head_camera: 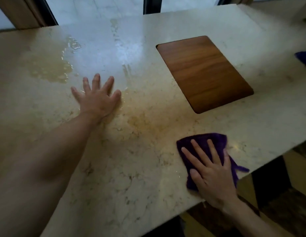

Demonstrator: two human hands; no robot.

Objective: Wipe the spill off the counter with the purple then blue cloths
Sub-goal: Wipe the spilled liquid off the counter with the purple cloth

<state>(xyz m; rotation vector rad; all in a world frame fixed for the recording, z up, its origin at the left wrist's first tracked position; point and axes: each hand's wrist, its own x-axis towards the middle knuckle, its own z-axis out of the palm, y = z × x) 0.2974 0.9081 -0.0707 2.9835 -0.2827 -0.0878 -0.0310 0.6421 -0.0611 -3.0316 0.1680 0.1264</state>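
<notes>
Right hand [212, 175] flat on purple cloth [200, 139] — no writing visible.

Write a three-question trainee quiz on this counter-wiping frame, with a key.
1. True or false: the right hand presses flat on the purple cloth.
2. Where is the puddle? A) under the purple cloth B) far left, beyond the left hand C) on the wooden board
3. Fill in: the blue cloth lies at the counter's far ____ edge.

Key: 1 true; 2 B; 3 right.
</notes>
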